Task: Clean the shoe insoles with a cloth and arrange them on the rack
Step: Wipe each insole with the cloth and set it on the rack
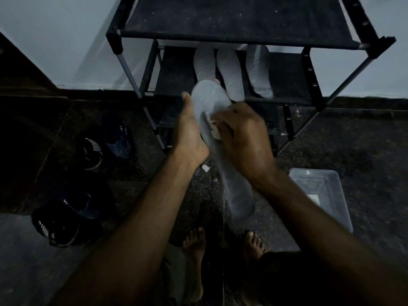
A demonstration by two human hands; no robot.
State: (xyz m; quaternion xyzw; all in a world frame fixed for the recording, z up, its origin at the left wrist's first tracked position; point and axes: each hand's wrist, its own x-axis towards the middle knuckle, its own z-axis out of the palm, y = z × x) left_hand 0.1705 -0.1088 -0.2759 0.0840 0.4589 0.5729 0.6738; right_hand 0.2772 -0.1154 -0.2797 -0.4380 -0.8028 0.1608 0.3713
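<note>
Three grey insoles [230, 74] already lie on the black shoe rack's [309, 76] middle shelf. The left hand [189, 133] grips a fourth insole [209, 102], and the right hand's [240, 131] curled fingers rub a small white cloth [213, 129] on it. I judge this one remains to be placed.

The scene is dim and bluish, with the pale wall [55, 40] brightest. The dark floor [353, 151] swallows detail, and the shoes [92, 151] nearly vanish. Wide-angle distortion bends the rack [231, 18] outward; the hands look slightly soft.

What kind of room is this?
Probably a home entryway or hallway corner. A black shoe rack stands against the wall, insoles lie on its shelf, and dark sneakers sit on the stone floor.
</note>
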